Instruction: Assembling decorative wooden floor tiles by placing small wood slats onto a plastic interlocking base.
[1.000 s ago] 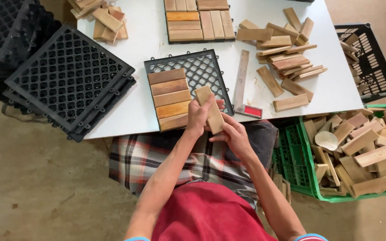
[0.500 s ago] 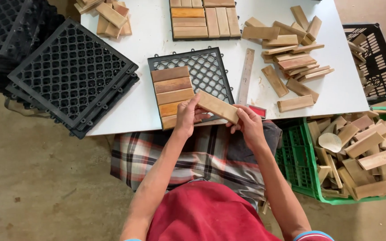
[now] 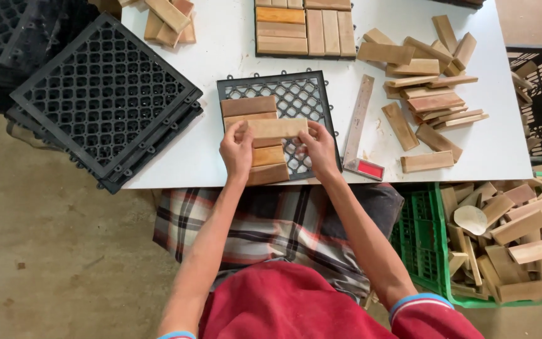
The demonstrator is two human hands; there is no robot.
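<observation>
Both your left hand (image 3: 236, 147) and right hand (image 3: 318, 145) grip one wood slat (image 3: 277, 129) over the black grid tile (image 3: 302, 100); next, press it down flat beside the others.

A white bench (image 3: 221, 56) carries a black grid tile (image 3: 296, 100) partly filled with wooden slats, a finished slat tile (image 3: 302, 28), a metal ruler (image 3: 359, 119), loose slats (image 3: 431, 94) and stacked black grids (image 3: 105, 100).
</observation>
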